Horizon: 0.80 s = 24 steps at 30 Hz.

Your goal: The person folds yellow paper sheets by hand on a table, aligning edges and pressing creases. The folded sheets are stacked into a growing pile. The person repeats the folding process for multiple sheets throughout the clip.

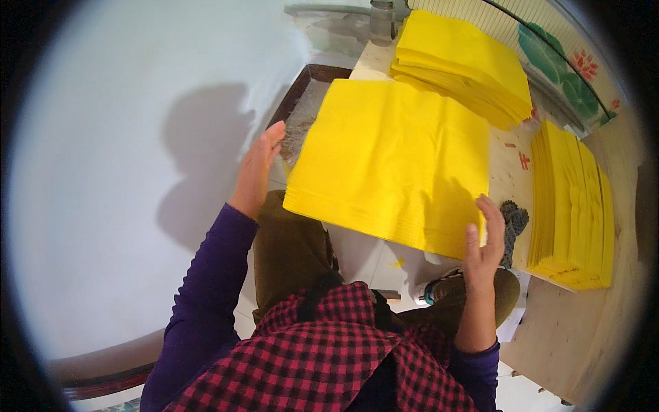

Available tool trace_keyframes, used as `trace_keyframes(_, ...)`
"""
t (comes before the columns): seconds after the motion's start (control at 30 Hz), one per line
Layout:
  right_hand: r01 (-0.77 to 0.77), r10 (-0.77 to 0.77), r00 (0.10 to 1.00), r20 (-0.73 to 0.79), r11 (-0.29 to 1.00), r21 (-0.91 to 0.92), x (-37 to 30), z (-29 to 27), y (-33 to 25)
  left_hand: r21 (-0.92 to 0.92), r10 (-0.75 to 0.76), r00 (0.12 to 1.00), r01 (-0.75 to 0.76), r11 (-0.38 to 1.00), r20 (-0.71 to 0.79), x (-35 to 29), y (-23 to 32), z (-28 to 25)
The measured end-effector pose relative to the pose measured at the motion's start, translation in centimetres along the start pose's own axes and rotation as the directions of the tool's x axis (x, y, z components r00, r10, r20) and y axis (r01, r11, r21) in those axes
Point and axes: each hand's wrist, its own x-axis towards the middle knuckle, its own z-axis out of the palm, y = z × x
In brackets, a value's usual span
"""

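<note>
A stack of yellow, fabric-like sheets (384, 158) lies in front of me, its front edge jutting past the table toward my lap. Several thin layers show along that edge. My left hand (259, 165) is raised just off the stack's left side, fingers stretched out, holding nothing. At the front right corner, my right hand (486, 240) stands with its fingers apart and slightly bent, close against the stack's edge. Whether it touches the sheets I cannot tell. Neither hand grips anything.
Another yellow stack (467, 62) lies at the back, and a third (573, 206) stands at the right. A dark grey knitted thing (513, 223) rests beside my right hand. Near the back wall is a jar (382, 24). A white wall (123, 151) rises at left.
</note>
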Motion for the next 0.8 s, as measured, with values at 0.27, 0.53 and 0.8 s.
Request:
trace_keyframes(0.27,-0.43,0.451,0.891,-0.05,0.875,0.223,-1.7,-1.4,5.0,-0.174,-0.22,0.965,0.243,0.954,0.14,3.7,-1.3,2.4)
trace_keyframes(0.53,-0.51,0.52,0.851,0.076,0.783,0.356,-1.9,-0.2,5.4,-0.021,-0.201,0.945,0.213,0.977,0.257,3.0,-0.4,3.2)
trace_keyframes(0.8,-0.458,0.436,0.889,0.142,0.832,0.313,-1.8,-0.5,4.7,-0.205,-0.181,0.921,0.262,0.943,0.345,3.7,-0.5,4.0)
